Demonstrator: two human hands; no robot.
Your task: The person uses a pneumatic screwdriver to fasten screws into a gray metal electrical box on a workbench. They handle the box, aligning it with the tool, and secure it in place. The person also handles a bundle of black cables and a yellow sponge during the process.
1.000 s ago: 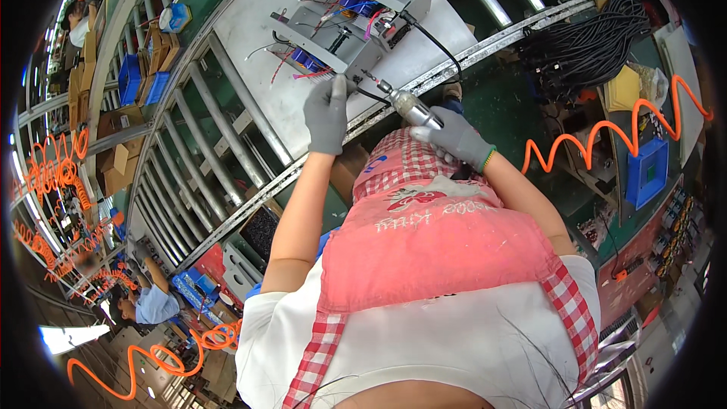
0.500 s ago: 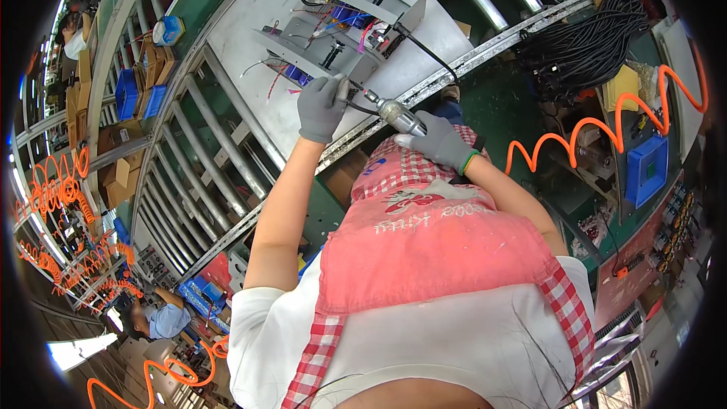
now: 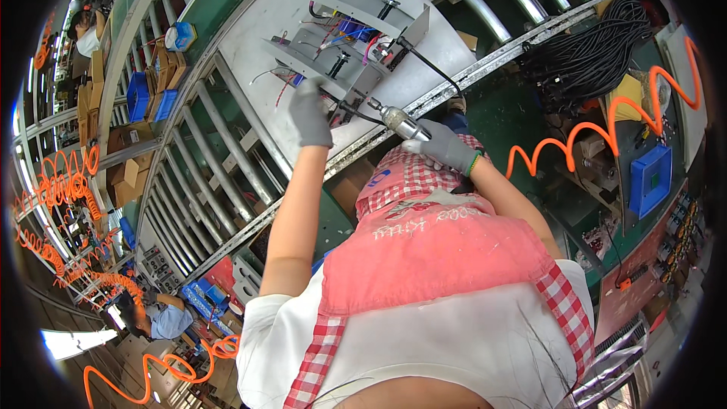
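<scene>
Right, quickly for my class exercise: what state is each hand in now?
Left hand: by the nearer wired metal chassis; fingers blurred, grip cannot be told.
Right hand: closed around a silver power screwdriver.

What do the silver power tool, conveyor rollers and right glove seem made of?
Silver power tool: apparently polished metal, from its bright glints. Conveyor rollers: smooth metal, perhaps steel, given the long highlights. Right glove: matte grey, probably fabric, possibly coated, showing no shine.
</scene>
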